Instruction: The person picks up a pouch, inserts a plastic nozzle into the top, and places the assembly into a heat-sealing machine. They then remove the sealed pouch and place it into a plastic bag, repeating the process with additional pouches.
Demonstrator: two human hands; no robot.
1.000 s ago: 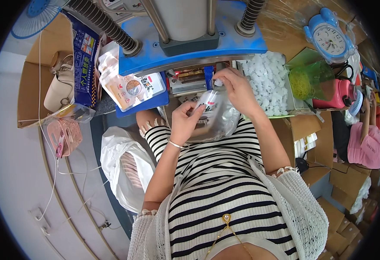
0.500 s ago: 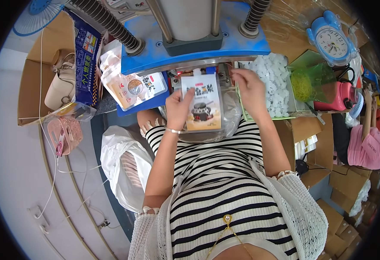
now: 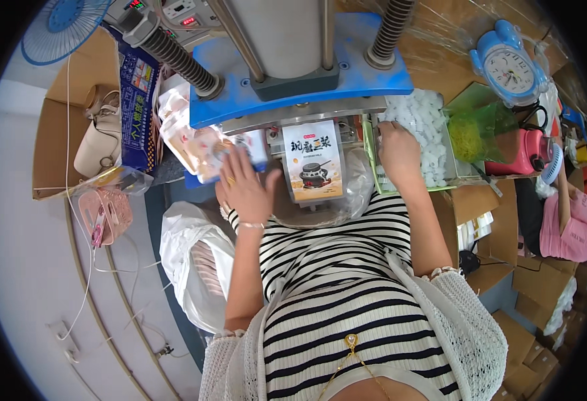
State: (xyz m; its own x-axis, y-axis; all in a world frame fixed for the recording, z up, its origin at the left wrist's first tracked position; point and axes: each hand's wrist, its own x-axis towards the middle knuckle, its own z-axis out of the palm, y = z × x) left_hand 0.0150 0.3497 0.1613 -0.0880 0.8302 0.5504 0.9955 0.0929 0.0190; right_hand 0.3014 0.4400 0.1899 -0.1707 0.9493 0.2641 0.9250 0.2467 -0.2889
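A printed white-and-tan pouch point(image 3: 316, 157) stands in the middle under the blue press, its top edge at the metal bar, with neither hand on it. My left hand point(image 3: 245, 188) is open, fingers spread, over the near end of a pile of similar pouches point(image 3: 178, 137). Its fingertips are on or just above the top pouch, slightly blurred. My right hand point(image 3: 400, 157) is at the left side of a bin of small white plastic pieces point(image 3: 422, 127). Its fingers are curled together among them; whatever they hold is hidden.
The press point(image 3: 293, 83) has a blue plate, metal rods and springs above the pouch. At the right are a blue alarm clock point(image 3: 509, 70) and a pink-red appliance point(image 3: 515, 150). A white plastic bag point(image 3: 196, 267) hangs at lower left. Another person in pink point(image 3: 567, 227) is at far right.
My left hand has let go of the pouch, now at the press, and moved left to the pile. The right hand has shifted down to the bin's white pieces.
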